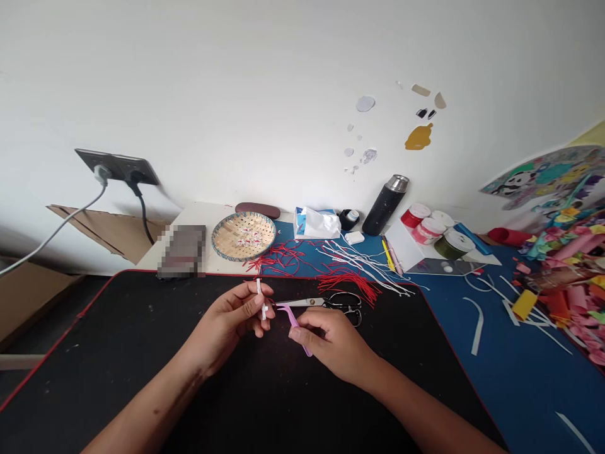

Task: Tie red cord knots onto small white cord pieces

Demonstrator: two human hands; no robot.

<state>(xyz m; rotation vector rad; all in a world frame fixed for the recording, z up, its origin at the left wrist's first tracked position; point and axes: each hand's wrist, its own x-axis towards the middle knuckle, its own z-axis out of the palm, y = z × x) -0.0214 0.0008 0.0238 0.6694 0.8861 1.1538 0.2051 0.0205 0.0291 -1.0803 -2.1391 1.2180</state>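
Note:
My left hand [240, 310] pinches a short white strip [259, 289] between thumb and fingers, holding it nearly upright above the black mat. A bit of dark red cord seems to show by its fingertips. In my right hand [333, 340] is a pair of pink tweezers [293, 321], its bent tip pointing left toward the white strip and a little apart from it. Behind both hands lie black-handled scissors [314, 302], their blades partly hidden by my left fingers. Red cords [350, 285] and white cords [363, 261] are spread just beyond the scissors.
A woven basket [227, 234] with small red and white pieces stands at the back left. Behind are a tissue pack [317, 223], a black thermos [382, 208] and thread spools [429, 231]. Colourful paper pieces [567, 296] crowd the right. The black mat [142, 353] has a red edge.

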